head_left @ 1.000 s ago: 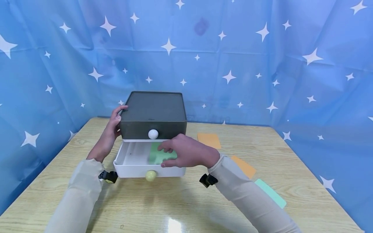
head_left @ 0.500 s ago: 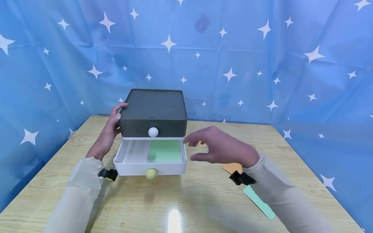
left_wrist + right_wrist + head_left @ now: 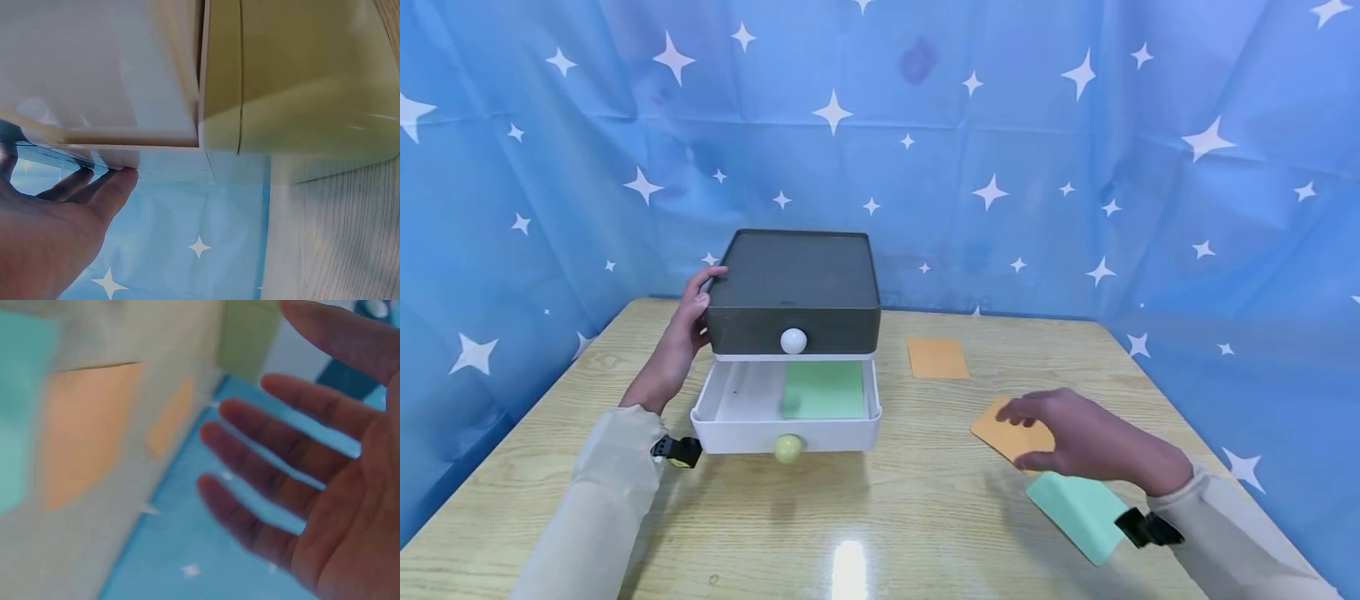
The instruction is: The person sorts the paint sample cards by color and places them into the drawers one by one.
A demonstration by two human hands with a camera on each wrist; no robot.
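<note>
- The right hand (image 3: 1086,433) has left the pulled-out white plastic-looking drawer (image 3: 745,437) and now hovers over the nearer flat orange rectangular card (image 3: 997,432); its fingers are parted, extended and bear nothing.
- The pale-green rectangular sheet (image 3: 823,389) lies flat in the drawer's right part, as it did before; for the work in hand, I take that to mean the right hand is free for the loose pieces.
- The left hand (image 3: 679,335) stays on the left side of the dark-grey boxy cabinet (image 3: 801,268), fairly straight fingers laid against it (steadying it, I judge).
- The farther orange square card (image 3: 938,358) lies alone on the wood-grain table (image 3: 925,517); the mint-green oblong sheet (image 3: 1078,515) is nearest the person.
- The right hand covers part of the nearer card, and the sleeve's end hides a corner of the mint-green sheet; whether those two touch, I cannot tell.
- The right wrist view is blurred; the drawer's back is out of sight beneath the cabinet.
</note>
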